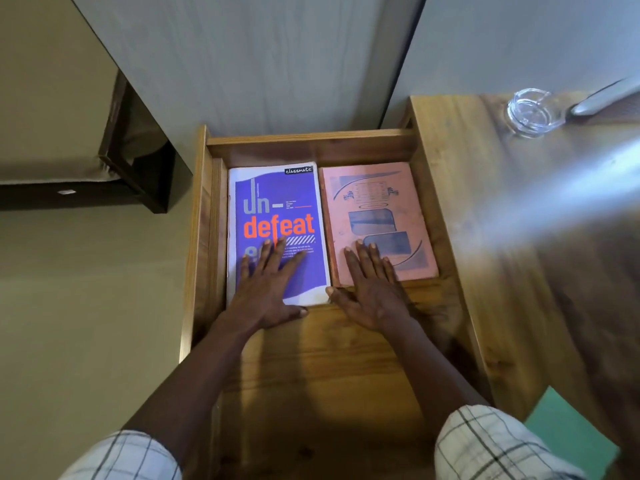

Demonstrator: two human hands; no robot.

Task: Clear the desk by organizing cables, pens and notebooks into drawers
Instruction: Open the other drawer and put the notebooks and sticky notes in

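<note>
An open wooden drawer (311, 358) holds two notebooks side by side at its far end. The left one is a purple notebook (277, 199) with orange lettering. The right one is a pink notebook (375, 199) with blue printed shapes. My left hand (268, 282) lies flat, fingers spread, on the near part of the purple notebook. My right hand (369, 282) lies flat on the near edge of the pink notebook, its thumb touching the purple notebook's corner. Neither hand grips anything.
The wooden desk top (536, 271) runs along the right of the drawer. On it stand a clear glass ashtray (531, 110) and a grey object (606, 98) at the far right edge. A green sheet (571, 431) shows at lower right. A dark bed frame (138, 168) stands at left.
</note>
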